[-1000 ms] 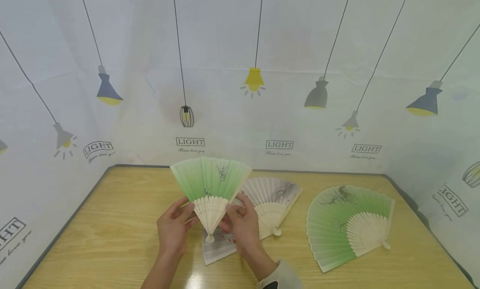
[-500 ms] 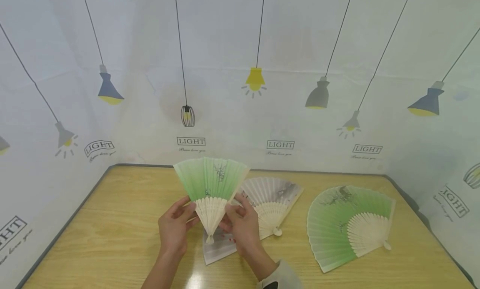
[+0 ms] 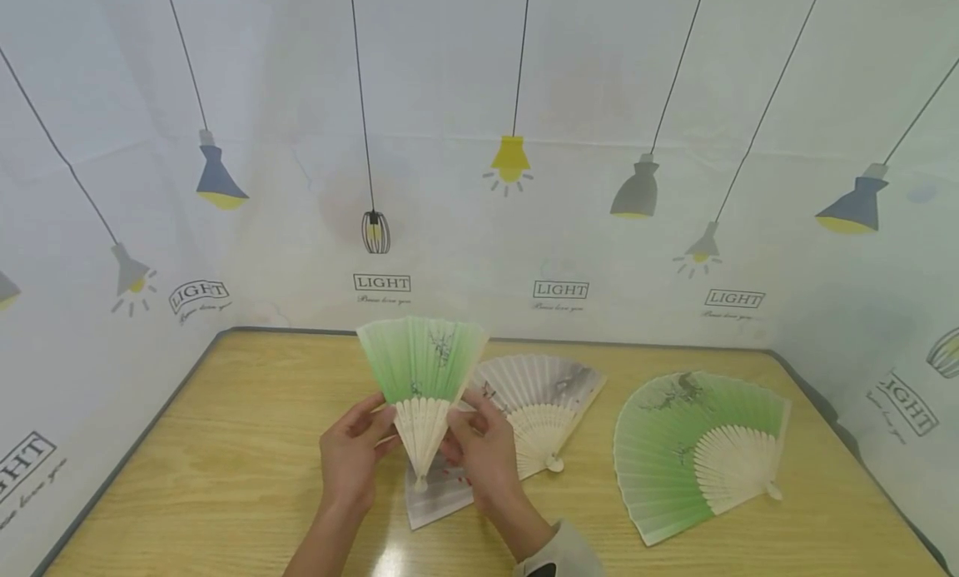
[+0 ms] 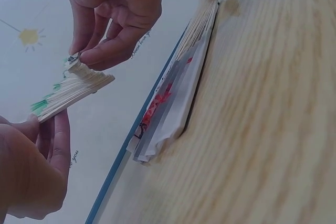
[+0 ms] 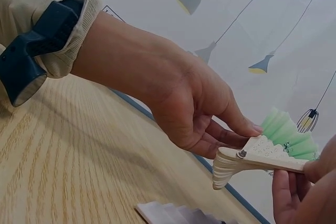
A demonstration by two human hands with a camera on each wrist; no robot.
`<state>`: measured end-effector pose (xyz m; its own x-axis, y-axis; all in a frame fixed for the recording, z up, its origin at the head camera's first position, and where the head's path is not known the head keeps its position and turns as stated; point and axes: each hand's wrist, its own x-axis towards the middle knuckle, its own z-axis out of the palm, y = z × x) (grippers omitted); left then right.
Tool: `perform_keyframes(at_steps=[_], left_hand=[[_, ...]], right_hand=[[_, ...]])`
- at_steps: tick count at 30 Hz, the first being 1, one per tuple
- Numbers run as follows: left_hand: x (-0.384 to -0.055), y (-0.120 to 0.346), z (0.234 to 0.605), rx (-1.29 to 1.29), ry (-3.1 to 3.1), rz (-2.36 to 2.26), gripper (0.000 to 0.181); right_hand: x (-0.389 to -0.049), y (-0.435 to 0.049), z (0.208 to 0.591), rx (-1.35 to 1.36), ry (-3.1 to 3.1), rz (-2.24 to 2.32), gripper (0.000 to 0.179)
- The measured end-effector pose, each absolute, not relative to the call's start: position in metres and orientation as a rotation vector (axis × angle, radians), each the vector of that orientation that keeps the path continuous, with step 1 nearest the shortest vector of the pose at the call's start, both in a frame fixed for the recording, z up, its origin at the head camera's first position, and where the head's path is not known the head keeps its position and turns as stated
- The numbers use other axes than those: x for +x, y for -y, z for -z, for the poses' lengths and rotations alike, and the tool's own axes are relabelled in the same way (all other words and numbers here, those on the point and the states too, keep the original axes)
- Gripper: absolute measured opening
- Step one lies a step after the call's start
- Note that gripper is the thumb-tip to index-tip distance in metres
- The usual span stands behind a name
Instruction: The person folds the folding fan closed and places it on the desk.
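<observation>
A green folding fan [image 3: 423,369] with pale ribs and a dark blossom print is held up, partly spread, above the table. My left hand [image 3: 350,456] pinches its left outer rib between thumb and fingers. On the opposite edge, my right hand [image 3: 483,452] pinches the other outer rib. The fan's pivot end points down toward me. In the left wrist view both hands grip the ribs [image 4: 79,85] from either side. Behind the right hand a grey-white folding fan [image 3: 543,385] with red print lies spread on the table, partly hidden.
Another green folding fan [image 3: 700,452] lies spread wide at the right of the wooden table [image 3: 195,469]. A white curtain [image 3: 442,186] printed with lamps surrounds the table's back and sides. A dark device [image 5: 37,51] sits on the right sleeve.
Both edges of the held green fan have drawn closer together, so its spread is narrower. My left hand has shifted slightly right. The fans on the table stay put.
</observation>
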<state>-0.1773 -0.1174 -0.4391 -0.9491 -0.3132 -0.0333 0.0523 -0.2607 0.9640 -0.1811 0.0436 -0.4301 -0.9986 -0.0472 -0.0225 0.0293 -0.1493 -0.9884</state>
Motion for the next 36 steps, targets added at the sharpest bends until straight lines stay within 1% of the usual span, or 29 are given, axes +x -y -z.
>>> perform_keyframes(at_steps=[8, 17, 28, 36], left_hand=[[-0.1759, 0.1174, 0.4386, 0.307, 1.784, 2.292, 0.030], [-0.1758, 0.1159, 0.4378, 0.316, 1.784, 2.300, 0.030], [-0.1765, 0.1146, 0.4377, 0.342, 1.788, 2.323, 0.030], [-0.1766, 0.1135, 0.4367, 0.351, 1.795, 2.334, 0.032]], right_hand=[[-0.1811, -0.0443, 0.4295, -0.018, -2.031, 2.314, 0.038], [-0.1830, -0.0434, 0.4322, -0.036, -1.998, 2.366, 0.037], [-0.1852, -0.0408, 0.4341, -0.017, -2.045, 2.316, 0.035], [-0.1836, -0.0415, 0.4325, -0.053, -2.032, 2.302, 0.034]])
